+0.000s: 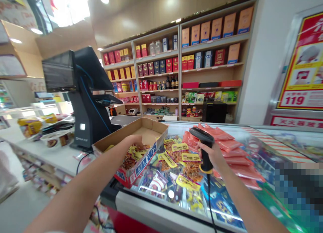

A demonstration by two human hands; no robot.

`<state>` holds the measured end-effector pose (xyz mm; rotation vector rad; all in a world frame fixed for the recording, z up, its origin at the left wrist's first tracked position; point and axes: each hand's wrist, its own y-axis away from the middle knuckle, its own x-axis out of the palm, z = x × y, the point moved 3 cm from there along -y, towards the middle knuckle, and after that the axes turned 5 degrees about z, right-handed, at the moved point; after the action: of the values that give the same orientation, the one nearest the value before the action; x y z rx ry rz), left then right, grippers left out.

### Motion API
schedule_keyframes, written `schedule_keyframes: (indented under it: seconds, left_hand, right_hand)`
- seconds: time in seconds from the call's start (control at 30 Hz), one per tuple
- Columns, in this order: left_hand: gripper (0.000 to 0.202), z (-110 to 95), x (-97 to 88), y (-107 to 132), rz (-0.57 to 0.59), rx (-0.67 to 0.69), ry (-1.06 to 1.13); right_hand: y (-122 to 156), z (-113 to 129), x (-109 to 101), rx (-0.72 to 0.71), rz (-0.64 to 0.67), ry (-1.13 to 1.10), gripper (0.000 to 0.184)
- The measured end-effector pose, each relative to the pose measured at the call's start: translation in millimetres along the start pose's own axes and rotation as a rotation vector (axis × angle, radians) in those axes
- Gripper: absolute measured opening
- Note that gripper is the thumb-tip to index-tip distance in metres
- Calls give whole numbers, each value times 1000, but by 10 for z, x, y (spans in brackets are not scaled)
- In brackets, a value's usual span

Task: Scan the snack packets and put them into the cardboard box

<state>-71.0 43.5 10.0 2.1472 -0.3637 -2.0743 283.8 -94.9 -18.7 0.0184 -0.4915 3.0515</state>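
Note:
My left hand (133, 141) reaches into an open cardboard box (141, 128) and its fingers curl down over snack packets with yellow labels (135, 153) inside. My right hand (214, 155) grips a black barcode scanner (203, 146) by its handle, the head pointing left over more yellow-labelled snack packets (179, 158) spread on the glass lid of a chest freezer (176, 206). The scanner's black cable hangs down toward me.
A stack of red-pink packets (228, 149) lies right of the scanner. A black point-of-sale terminal (80, 91) stands on the white counter (50, 155) to the left. Shelves of boxed goods and bottles (176, 65) line the back wall. A red poster (304, 68) hangs at right.

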Motion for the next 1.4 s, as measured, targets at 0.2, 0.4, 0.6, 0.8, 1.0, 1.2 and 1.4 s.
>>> schedule_keyframes:
  seconds: [0.2, 0.4, 0.6, 0.8, 1.0, 1.2, 1.4]
  left_hand:
    - [35, 125, 108, -183, -85, -11, 222]
    - [34, 46, -138, -38, -254, -46, 572]
    - [40, -389, -456, 536, -367, 307, 1228]
    - [34, -1197, 77, 659, -442, 508, 1364]
    - [16, -1563, 735, 233, -551, 486, 1499]
    - [8, -1416, 902, 153, -761, 425, 1322]
    - [11, -1405, 908, 216, -850, 409, 1278]
  right_hand:
    - [24, 32, 20, 13, -5, -5, 35]
    - [-2, -21, 3, -19, -3, 15, 34]
    - [11, -2, 16, -39, 8, 6, 30]
    - [54, 48, 35, -59, 36, -33, 28]
    - [23, -5, 24, -9, 120, -24, 31]
    - [75, -50, 115, 155, 315, 24, 27]
    - [124, -23, 174, 160, 321, 19, 25]
